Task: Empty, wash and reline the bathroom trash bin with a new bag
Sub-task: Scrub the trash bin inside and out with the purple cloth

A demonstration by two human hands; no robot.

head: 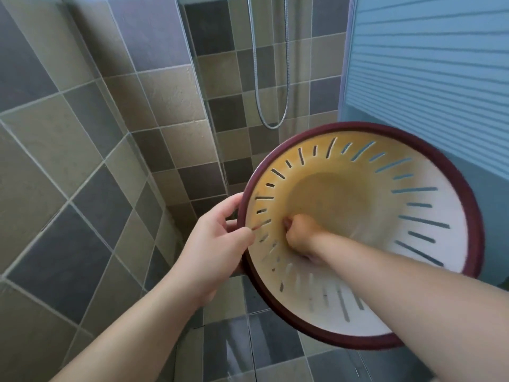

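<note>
The round slotted plastic trash bin with dark-red rim [358, 166] is being held tilted in the shower corner, the left hand [217, 244] pinching its rim. The right hand [300, 235] is working inside, fingers curled, contents indiscernible. That one-sided hold is risking a slip.

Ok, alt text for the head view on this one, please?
A person holds a slotted bin tilted toward the camera, the left hand gripping its dark red rim while the right hand, fingers curled, reaches inside near the bottom. Behind are tiled walls and a hanging shower hose.
</note>
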